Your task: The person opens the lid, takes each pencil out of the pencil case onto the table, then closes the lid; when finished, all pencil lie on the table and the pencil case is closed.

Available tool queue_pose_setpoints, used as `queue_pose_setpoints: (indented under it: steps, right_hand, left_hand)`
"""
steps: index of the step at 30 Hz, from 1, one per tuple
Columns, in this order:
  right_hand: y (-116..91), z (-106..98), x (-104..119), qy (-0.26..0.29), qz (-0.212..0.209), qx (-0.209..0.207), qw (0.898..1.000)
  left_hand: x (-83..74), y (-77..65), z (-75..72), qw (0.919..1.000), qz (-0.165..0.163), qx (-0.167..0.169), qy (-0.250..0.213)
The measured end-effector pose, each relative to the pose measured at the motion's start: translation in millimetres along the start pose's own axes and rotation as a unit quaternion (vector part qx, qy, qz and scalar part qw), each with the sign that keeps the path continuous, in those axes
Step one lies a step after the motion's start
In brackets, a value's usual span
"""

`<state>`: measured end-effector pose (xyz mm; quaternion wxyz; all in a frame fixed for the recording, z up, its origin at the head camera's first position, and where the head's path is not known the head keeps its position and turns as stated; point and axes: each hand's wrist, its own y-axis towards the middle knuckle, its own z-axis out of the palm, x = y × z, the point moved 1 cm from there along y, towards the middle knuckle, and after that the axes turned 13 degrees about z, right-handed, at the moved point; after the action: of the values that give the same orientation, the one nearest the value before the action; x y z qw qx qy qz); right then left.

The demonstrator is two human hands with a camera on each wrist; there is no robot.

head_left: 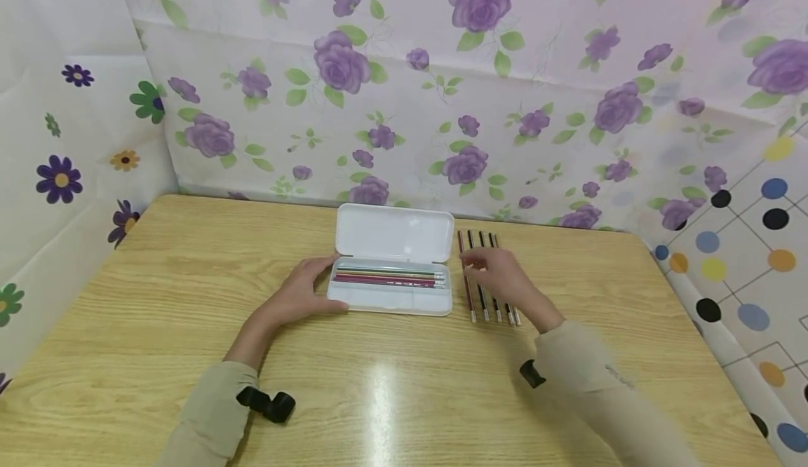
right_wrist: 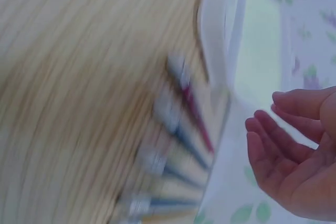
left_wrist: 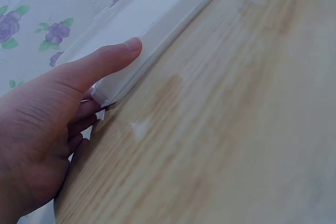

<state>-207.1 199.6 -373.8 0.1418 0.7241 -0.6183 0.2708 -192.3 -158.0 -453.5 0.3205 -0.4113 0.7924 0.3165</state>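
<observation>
A white pencil case (head_left: 372, 300) lies on the table with its lid (head_left: 394, 232) raised toward the back. Several coloured pencils (head_left: 385, 278), red, yellow and green, lie lengthwise inside. My left hand (head_left: 297, 295) holds the case's left end, thumb along the front wall and fingers around the back corner; in the left wrist view that thumb (left_wrist: 118, 56) lies against the case. To the right of the case, several dark and reddish pencils (head_left: 483, 304) lie in a row, metal-banded ends toward me. Above them hovers my right hand (head_left: 501, 274), fingers loosely bent and nothing between them.
The wooden table (head_left: 303, 397) extends in front and to both sides. Directly behind it hangs a purple-flowered sheet (head_left: 391, 102), close to the case's lid. A dotted sheet (head_left: 745, 278) borders the right side, and another flowered sheet (head_left: 76, 130) the left.
</observation>
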Motion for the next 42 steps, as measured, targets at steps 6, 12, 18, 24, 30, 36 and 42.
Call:
queue_pose_setpoints:
  steps: [6,12,18,24,30,36,42]
  right_hand:
    - [8.4,25.5,27.4,-0.010,-0.054,0.023,0.998]
    - [22.9,47.8,40.9,-0.038,-0.084,0.030,0.995]
    - [32.2,61.8,48.7,-0.036,-0.090,0.038,0.995]
    - [36.1,69.8,55.7,-0.075,-0.095,0.035,0.992]
    - [39.6,74.2,60.2,-0.109,-0.094,0.042,0.989]
    - [41.8,74.8,63.9,-0.134,-0.101,0.041,0.985]
    - [40.1,76.6,65.6,-0.169,-0.101,0.024,0.980]
  left_hand:
    - [1.3,0.4,0.5,0.9999,-0.003,0.004,0.011]
    - [1.0,0.2,0.0,0.9999,-0.004,0.004,0.015]
    - [1.0,-0.3,0.1,0.9998,-0.009,0.005,0.016]
    - [0.8,-0.4,-0.2,0.9998,-0.012,0.006,0.015]
    - [0.6,-0.1,0.0,0.9998,-0.008,0.006,0.015]
    - [-0.1,-0.2,-0.9,0.9998,-0.005,0.003,0.021]
    - [-2.1,-0.6,-1.0,0.9999,-0.004,0.002,0.015]
